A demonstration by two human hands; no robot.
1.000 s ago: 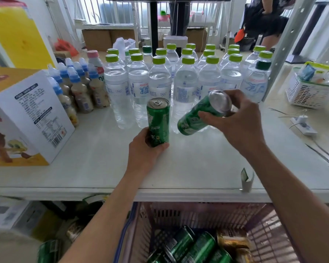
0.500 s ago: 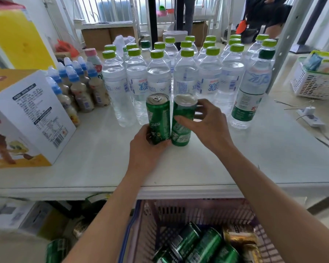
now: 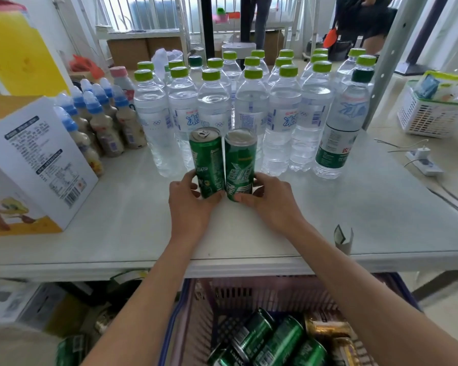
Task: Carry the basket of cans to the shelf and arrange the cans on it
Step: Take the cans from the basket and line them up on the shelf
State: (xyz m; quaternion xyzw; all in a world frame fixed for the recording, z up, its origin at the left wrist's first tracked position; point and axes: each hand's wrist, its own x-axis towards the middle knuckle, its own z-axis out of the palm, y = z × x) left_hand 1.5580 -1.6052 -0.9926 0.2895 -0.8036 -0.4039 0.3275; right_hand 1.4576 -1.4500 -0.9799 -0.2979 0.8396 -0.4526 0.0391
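Observation:
Two green cans stand upright side by side on the white shelf [image 3: 132, 228], just in front of a block of water bottles. My left hand [image 3: 189, 204] grips the base of the left can [image 3: 208, 159]. My right hand [image 3: 273, 202] grips the base of the right can [image 3: 240, 162]. The two cans touch each other. Below the shelf's front edge sits the pink basket [image 3: 196, 320], holding several more green cans [image 3: 278, 342] and some gold cans [image 3: 325, 326] lying on their sides.
Green-capped water bottles [image 3: 283, 114] fill the shelf's back. Small blue-capped bottles [image 3: 101, 122] and a white-and-yellow carton [image 3: 32, 165] stand at left. A metal shelf post [image 3: 386, 62] rises at right. Beyond it are a white basket [image 3: 431, 120] and a power strip [image 3: 423, 162].
My right hand turned its can from tilted in the air to upright and set it on the shelf against the left can. Both hands now hold the cans low at their bases.

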